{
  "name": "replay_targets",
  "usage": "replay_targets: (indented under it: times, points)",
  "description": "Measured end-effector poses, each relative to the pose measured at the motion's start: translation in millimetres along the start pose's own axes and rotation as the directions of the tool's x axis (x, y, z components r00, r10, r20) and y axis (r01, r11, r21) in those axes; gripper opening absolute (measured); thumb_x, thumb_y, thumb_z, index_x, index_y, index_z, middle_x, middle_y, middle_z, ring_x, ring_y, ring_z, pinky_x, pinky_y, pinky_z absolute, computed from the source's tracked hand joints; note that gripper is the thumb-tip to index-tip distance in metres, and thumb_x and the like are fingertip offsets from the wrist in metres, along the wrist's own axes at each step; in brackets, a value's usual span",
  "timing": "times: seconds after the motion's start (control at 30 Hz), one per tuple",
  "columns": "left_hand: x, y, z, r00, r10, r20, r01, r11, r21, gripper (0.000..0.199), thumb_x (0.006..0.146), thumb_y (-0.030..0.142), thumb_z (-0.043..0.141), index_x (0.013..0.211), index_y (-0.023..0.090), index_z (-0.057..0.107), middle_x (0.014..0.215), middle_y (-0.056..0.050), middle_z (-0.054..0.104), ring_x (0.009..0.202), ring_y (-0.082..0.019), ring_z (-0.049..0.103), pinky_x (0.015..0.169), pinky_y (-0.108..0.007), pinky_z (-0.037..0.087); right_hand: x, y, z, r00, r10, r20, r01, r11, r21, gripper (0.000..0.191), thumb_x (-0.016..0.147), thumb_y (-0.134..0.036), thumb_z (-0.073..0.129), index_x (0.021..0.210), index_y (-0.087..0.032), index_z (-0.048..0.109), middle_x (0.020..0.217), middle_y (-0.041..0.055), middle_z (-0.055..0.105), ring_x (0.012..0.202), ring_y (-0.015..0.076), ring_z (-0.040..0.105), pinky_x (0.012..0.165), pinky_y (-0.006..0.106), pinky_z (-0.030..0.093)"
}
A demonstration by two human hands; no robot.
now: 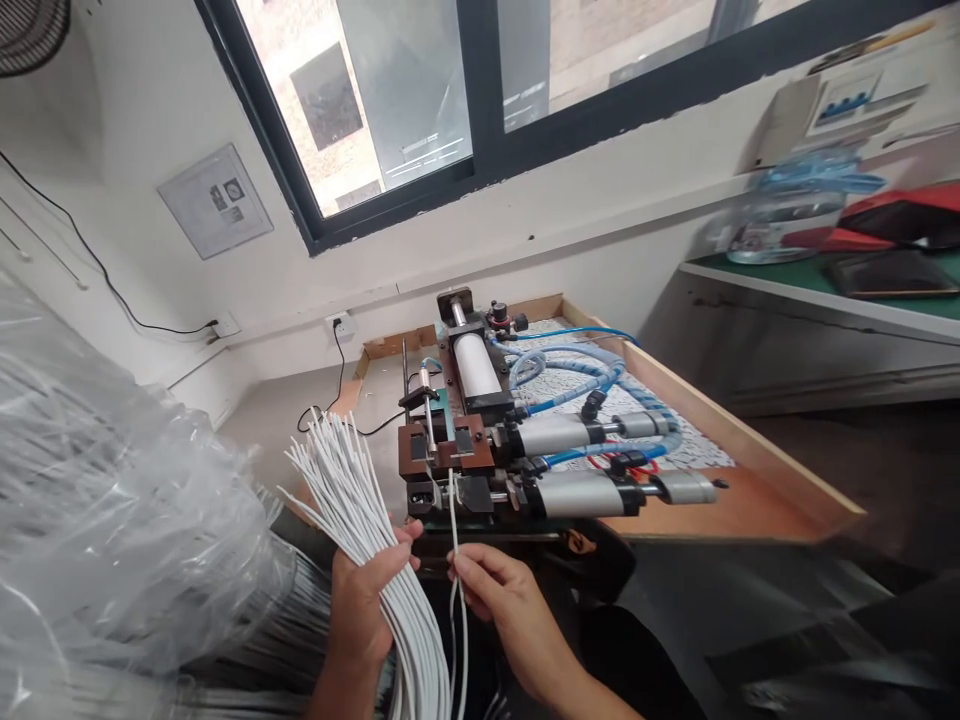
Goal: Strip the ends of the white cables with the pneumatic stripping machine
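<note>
My left hand (367, 590) is wrapped round a thick bundle of white cables (360, 500), whose upper ends fan out to the left of the machine. Between thumb and fingertips, my right hand (502, 600) pinches a single white cable (454, 520). That cable runs upward, its tip reaching the jaws of a pneumatic wire-stripping machine (469, 440). Silver air cylinders (555, 435) extend from the machine's right side. Below my hands the cables hang down out of view.
A wooden-edged bench (667, 420) carries the machine, blue air hoses (585, 365) and many small pale scraps (675, 425). At left, clear plastic sheeting (135, 480) covers more cable bundles. A green shelf (810, 275) with a plastic jug (787, 215) stands at right.
</note>
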State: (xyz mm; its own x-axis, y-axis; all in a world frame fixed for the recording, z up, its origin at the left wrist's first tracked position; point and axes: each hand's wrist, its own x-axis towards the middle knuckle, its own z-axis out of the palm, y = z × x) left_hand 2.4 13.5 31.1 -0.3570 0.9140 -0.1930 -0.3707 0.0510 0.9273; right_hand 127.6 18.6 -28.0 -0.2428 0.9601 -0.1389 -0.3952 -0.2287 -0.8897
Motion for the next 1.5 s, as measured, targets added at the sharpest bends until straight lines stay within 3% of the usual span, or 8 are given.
replay_targets:
  times: [0.1,0.23,0.47,0.67,0.83,1.17,1.5]
  points:
    - [4,0,-0.7,1.000,0.018,0.001,-0.018,1.000,0.003,0.030,0.044,0.012,0.068,0.073,0.015,0.060,0.058,-0.001,0.063,0.066,-0.021,0.061,0.053,-0.025,0.045,9,-1,4,0.995,0.102,-0.021,-0.096,0.978,0.185,0.027,0.067,-0.039,0.061,0.073,-0.013,0.060,0.065,0.0009,0.051,0.051,0.0054,0.035,0.046,0.017,0.023]
    - [6,1,-0.7,1.000,0.007,0.028,-0.008,0.999,0.038,0.025,0.043,0.013,0.069,0.067,0.014,0.062,0.057,-0.002,0.063,0.058,-0.017,0.059,0.052,-0.024,0.045,19,-4,8,0.985,0.170,-0.012,-0.158,0.940,0.301,0.027,0.064,-0.039,0.064,0.070,-0.013,0.060,0.062,0.0001,0.050,0.048,0.0042,0.033,0.045,0.016,0.021]
    - [8,3,1.3,1.000,-0.018,-0.005,0.018,0.998,0.060,0.016,0.042,0.015,0.068,0.057,0.014,0.064,0.054,-0.003,0.065,0.054,-0.016,0.057,0.051,-0.023,0.043,25,-4,8,0.983,0.186,-0.003,-0.173,0.919,0.354,0.025,0.063,-0.035,0.064,0.066,-0.012,0.059,0.054,-0.0027,0.044,0.045,0.0035,0.029,0.043,0.016,0.017]
    - [9,-1,-0.4,0.999,-0.018,0.030,0.016,0.998,0.066,0.014,0.044,0.015,0.067,0.058,0.015,0.065,0.055,-0.003,0.065,0.051,-0.014,0.054,0.052,-0.023,0.042,24,-5,12,0.978,0.210,-0.001,-0.194,0.904,0.381,0.024,0.062,-0.035,0.064,0.062,-0.012,0.057,0.050,-0.0044,0.041,0.043,0.0036,0.027,0.043,0.018,0.017]
    - [9,-4,-4.1,0.999,-0.034,0.025,0.032,0.997,0.067,0.015,0.042,0.015,0.068,0.057,0.016,0.065,0.055,-0.002,0.065,0.052,-0.015,0.055,0.052,-0.023,0.042,24,-1,13,0.985,0.172,0.012,-0.165,0.921,0.353,0.026,0.063,-0.038,0.065,0.066,-0.013,0.058,0.056,-0.0037,0.044,0.045,0.0035,0.028,0.044,0.017,0.019]
    - [0,-9,-13.8,0.994,-0.034,0.101,0.024,0.995,0.099,0.011,0.052,0.014,0.067,0.062,0.013,0.062,0.058,-0.003,0.066,0.056,-0.015,0.058,0.055,-0.024,0.043,7,1,5,0.996,0.092,0.018,-0.094,0.988,0.127,0.024,0.068,-0.036,0.061,0.068,-0.012,0.060,0.059,-0.0009,0.049,0.050,0.0053,0.033,0.049,0.019,0.025]
    - [-18,-34,-26.0,0.977,-0.059,0.205,0.007,0.970,0.244,0.014,0.048,0.010,0.070,0.061,0.011,0.064,0.060,-0.003,0.064,0.059,-0.016,0.057,0.061,-0.026,0.044,-17,14,3,0.996,0.088,-0.024,-0.084,0.988,0.131,0.020,0.068,-0.033,0.061,0.066,-0.013,0.060,0.058,-0.0008,0.052,0.051,0.0060,0.038,0.050,0.020,0.030]
